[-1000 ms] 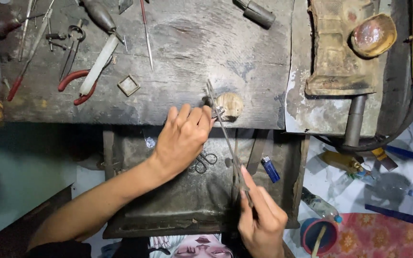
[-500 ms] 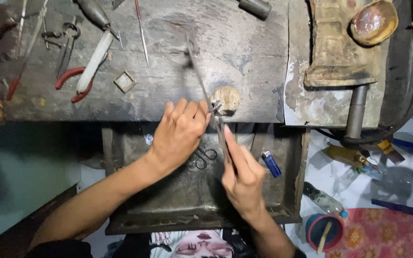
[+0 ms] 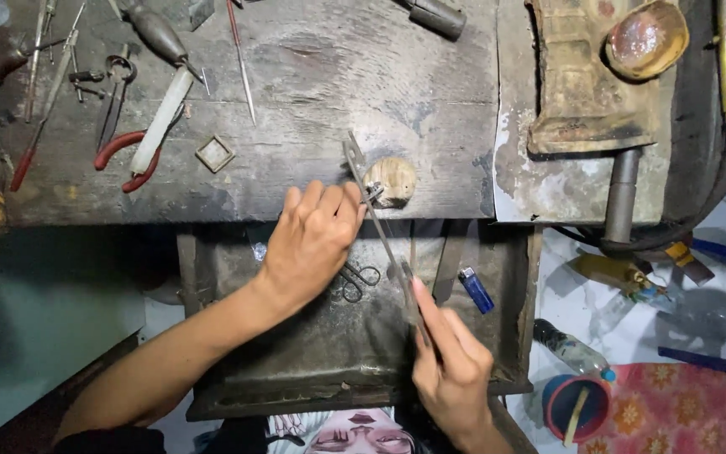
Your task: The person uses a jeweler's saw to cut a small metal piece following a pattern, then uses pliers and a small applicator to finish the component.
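1. Left hand is closed, its fingertips pinching a small metal piece against the round wooden peg at the front edge of the workbench.
2. Right hand grips the lower end of a long thin file, which slants up across the metal piece.
3. What the piece is remains hard to tell; it may be a ring.
4. Below the hands sits an open drawer, holding a blue lighter.
5. Red-handled pliers lie on the workbench to the left.
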